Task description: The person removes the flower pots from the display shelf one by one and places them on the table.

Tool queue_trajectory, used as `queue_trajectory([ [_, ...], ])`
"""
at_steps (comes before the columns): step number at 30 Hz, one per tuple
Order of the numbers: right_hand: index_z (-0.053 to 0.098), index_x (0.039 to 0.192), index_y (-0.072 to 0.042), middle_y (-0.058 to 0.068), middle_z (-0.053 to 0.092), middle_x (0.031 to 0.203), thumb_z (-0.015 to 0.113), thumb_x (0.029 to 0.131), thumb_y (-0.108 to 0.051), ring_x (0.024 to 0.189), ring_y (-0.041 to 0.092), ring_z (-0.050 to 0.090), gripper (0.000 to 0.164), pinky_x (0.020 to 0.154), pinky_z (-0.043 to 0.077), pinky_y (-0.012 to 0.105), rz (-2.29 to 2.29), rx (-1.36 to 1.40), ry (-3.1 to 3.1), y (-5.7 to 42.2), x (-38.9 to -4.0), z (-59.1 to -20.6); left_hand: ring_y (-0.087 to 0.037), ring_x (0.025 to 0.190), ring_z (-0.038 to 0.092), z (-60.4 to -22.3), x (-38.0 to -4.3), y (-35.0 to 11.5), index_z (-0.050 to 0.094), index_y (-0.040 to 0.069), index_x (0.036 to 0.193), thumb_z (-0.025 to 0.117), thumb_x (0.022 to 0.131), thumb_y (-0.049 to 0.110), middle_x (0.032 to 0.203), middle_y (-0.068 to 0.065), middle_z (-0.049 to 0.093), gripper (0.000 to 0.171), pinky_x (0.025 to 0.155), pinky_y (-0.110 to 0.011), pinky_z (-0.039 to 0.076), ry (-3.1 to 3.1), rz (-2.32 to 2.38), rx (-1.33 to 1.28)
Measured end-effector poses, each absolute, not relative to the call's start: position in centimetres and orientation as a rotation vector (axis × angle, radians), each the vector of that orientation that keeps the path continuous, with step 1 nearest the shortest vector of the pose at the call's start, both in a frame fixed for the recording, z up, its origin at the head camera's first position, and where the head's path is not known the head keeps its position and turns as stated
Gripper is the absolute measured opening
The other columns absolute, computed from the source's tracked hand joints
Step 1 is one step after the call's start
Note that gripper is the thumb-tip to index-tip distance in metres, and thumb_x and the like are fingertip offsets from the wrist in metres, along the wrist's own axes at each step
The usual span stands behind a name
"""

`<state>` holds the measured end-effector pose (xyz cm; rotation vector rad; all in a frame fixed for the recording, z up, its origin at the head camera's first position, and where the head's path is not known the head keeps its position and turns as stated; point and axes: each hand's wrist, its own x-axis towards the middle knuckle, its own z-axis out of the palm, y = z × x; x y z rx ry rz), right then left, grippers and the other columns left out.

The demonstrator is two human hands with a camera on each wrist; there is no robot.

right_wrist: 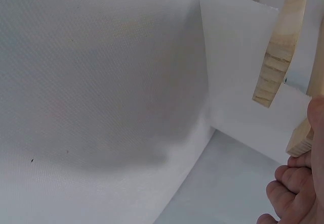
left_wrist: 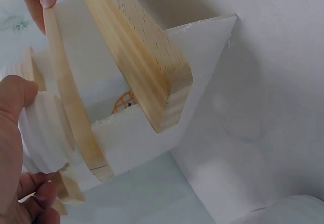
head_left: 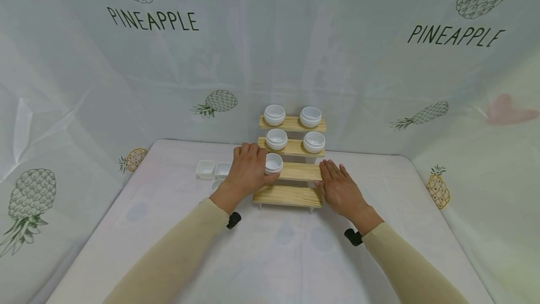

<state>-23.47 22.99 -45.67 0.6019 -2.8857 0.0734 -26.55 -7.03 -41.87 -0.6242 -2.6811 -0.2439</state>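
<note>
My left hand (head_left: 248, 169) holds a small white bowl (head_left: 273, 164) at the left end of the second-lowest tier of a wooden stepped display stand (head_left: 288, 196). In the left wrist view, its thumb and fingers lie on opposite sides of the bowl (left_wrist: 43, 130), close against the plank. My right hand (head_left: 341, 190) grips the right end of that same tier; the thumb is at its front edge and the fingers reach along the end. Similar white bowls (head_left: 276, 139) stand in pairs on the two upper tiers. The lowest plank (left_wrist: 142, 57) bears nothing.
Left of the stand, a clear square dish (head_left: 205, 169) and a white dish (head_left: 222, 169) sit on the table (head_left: 168, 247). A round white bowl (head_left: 216, 185) is partly hidden by my left wrist. A pineapple-print curtain (head_left: 295, 36) hangs close behind the stand.
</note>
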Motion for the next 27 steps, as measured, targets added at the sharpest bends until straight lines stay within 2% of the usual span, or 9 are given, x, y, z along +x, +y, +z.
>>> queue_trajectory([
  [12, 0.031, 0.159, 0.011, 0.032, 0.037, 0.164, 0.045, 0.114, -0.036, 0.155, 0.045, 0.033, 0.068, 0.126, 0.024, 0.061, 0.076, 0.615, -2.882, 23.17, -23.56, -45.8, -0.033, 0.099, 0.048, -42.07, -26.66, -6.99, 0.059, 0.003, 0.117, 0.08, 0.084, 0.062, 0.107, -0.013, 0.056, 0.071, 0.087, -0.048, 0.039, -2.646, -0.222, -0.65],
  [20, 0.031, 0.159, 0.011, 0.031, 0.037, 0.163, 0.046, 0.113, -0.036, 0.155, 0.045, 0.034, 0.067, 0.126, 0.024, 0.06, 0.076, 0.615, -2.878, 23.22, -23.55, -45.71, -0.032, 0.094, 0.045, -42.24, -26.6, -7.31, 0.059, 0.0, 0.113, 0.084, 0.08, 0.061, 0.102, -0.013, 0.053, 0.073, 0.082, -0.045, 0.036, -2.583, -0.209, -0.673],
  [27, 0.032, 0.159, 0.011, 0.031, 0.038, 0.163, 0.047, 0.113, -0.037, 0.155, 0.045, 0.034, 0.068, 0.126, 0.025, 0.06, 0.068, 0.61, -2.879, 23.17, -23.48, -45.7, -0.033, 0.101, 0.048, -42.4, -26.36, -7.86, 0.061, 0.003, 0.118, 0.082, 0.082, 0.062, 0.108, -0.013, 0.056, 0.072, 0.085, -0.046, 0.037, -2.588, -0.204, -0.682],
])
